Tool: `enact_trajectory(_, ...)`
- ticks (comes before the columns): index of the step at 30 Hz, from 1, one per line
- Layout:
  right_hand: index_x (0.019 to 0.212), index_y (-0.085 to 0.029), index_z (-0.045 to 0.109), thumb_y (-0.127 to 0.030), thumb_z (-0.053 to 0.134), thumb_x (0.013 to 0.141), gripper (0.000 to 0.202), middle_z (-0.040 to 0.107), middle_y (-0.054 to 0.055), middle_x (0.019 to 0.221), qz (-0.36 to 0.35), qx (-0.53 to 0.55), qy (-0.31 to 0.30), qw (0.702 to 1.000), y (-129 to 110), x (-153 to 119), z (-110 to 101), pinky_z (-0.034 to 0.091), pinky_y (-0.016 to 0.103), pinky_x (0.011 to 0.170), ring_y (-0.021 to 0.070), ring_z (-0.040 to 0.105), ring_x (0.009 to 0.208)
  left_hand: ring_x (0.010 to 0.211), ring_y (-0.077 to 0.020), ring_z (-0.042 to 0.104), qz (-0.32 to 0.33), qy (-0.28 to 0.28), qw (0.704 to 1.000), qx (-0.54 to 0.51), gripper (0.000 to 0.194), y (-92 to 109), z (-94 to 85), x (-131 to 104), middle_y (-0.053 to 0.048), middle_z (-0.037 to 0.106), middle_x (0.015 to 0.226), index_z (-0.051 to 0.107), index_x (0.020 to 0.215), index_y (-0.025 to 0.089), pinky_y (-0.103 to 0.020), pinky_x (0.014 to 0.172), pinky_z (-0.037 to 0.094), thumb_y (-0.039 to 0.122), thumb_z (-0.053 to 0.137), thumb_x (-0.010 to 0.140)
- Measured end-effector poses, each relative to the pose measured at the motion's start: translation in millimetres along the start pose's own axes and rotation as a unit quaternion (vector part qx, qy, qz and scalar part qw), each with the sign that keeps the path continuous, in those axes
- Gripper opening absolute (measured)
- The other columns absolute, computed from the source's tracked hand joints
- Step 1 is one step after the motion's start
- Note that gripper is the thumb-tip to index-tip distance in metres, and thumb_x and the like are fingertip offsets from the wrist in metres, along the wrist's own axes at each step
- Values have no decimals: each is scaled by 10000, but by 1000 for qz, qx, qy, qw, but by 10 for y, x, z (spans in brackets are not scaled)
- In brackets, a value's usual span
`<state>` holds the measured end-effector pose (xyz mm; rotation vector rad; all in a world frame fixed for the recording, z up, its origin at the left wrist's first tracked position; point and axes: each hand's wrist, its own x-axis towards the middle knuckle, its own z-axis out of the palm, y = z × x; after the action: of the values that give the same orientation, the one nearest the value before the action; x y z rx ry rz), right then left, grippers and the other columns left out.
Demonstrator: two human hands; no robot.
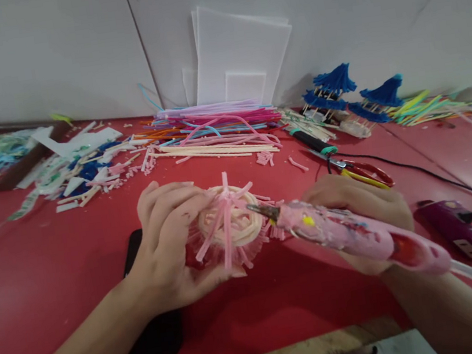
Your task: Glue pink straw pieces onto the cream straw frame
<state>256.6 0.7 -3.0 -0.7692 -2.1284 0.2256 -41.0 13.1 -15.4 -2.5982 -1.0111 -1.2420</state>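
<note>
Held the round straw piece point(227, 222) in the left hand point(173, 232), with the red surface point(303, 314) below it. Wrapped the left fingers about the left side of the piece, with the thumb at its near edge. Gripped a pink glue gun point(335, 227) in the right hand point(353, 195), to the right of the piece, with most of those fingers hidden behind the gun. Aimed the metal nozzle point(265, 211) at the right rim of the piece; could not tell touching from hovering just above.

Seemed, as a judgement, to be at a gluing step, with several pink straws point(210, 240) already spread from 1 meeting point across the cream coil point(254, 230). Judged the next move to call for a steady left hold, a small turn of the piece if needed to bring a joint under the nozzle, and a light squeeze of glue. Called also, most likely, for bare fingertips well clear of the hot tip.

Left a black phone point(160, 340) to the near left of the piece, loose straws point(218, 115) beyond it, and pliers point(351, 169) plus 2 blue roofs point(358, 89) to its far right.
</note>
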Motion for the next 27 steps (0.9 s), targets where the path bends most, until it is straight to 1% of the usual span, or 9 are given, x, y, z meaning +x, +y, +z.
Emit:
enact_trajectory(3, 930, -181, 585, -270, 499, 944, 124, 648, 64, 836, -16, 16, -30, 999, -8, 45, -86, 520, 301, 679, 164, 640, 768, 1166, -362, 543, -11, -5, 1000, -20, 877, 4, -8, 11, -135, 574, 1243, 410, 1403, 222, -580, 1062, 389, 605, 769, 701)
enact_trajectory(5, 907, -192, 568, -271, 472, 953, 132, 635, 51, 803, -16, -2, -44, 999, -12, 50, -104, 510, 299, 643, 158, 625, 721, 1217, -370, 507, -45, -10, 998, -47, 873, 18, -1, 7, -145, 520, 1315, 365, 1438, 211, -578, 1055, 402, 515, 768, 726)
enact_trajectory(8, 873, -212, 548, -252, 437, 958, 145, 602, 27, 750, -7, -22, -48, 999, -14, 37, -97, 484, 285, 596, 148, 598, 666, 1273, -404, 459, -98, -27, 990, -95, 882, 44, 23, -22, -156, 440, 1384, 303, 1479, 227, -622, 1062, 393, 443, 737, 742)
enact_trajectory(10, 866, -210, 544, -241, 448, 946, 129, 589, 26, 743, 1, -19, -43, 999, -12, 25, -92, 479, 282, 592, 145, 588, 663, 1285, -420, 447, -118, -32, 986, -113, 893, 57, 37, -44, -157, 422, 1393, 286, 1491, 237, -644, 1052, 400, 421, 732, 739)
enact_trajectory(14, 864, -200, 538, -298, 498, 921, 120, 577, 29, 740, 2, -24, -39, 999, 0, 2, -104, 460, 293, 579, 148, 563, 655, 1251, -407, 475, -113, -26, 987, -110, 878, 69, 36, -52, -147, 453, 1359, 322, 1477, 227, -612, 1019, 449, 401, 743, 726)
enact_trajectory(18, 855, -207, 526, -348, 451, 931, 177, 569, 25, 722, 6, -37, -40, 998, 10, -6, -115, 438, 296, 563, 149, 550, 639, 1222, -384, 493, -106, -17, 990, -95, 849, 66, 33, -35, -133, 469, 1327, 335, 1466, 239, -587, 993, 473, 401, 730, 733)
enact_trajectory(23, 864, -200, 520, -250, 478, 865, 66, 568, 24, 730, -5, -36, -47, 998, -5, 2, -125, 440, 288, 565, 143, 548, 643, 1234, -393, 484, -119, -23, 985, -122, 860, 52, 64, -47, -133, 451, 1344, 305, 1479, 271, -622, 1013, 456, 374, 730, 738)
enact_trajectory(27, 869, -195, 521, -197, 483, 822, 60, 559, 30, 739, 1, -24, -50, 998, -16, -6, -132, 442, 290, 568, 145, 542, 654, 1257, -403, 465, -133, -27, 980, -148, 882, 41, 75, -74, -126, 430, 1373, 282, 1485, 302, -658, 1049, 424, 329, 736, 729)
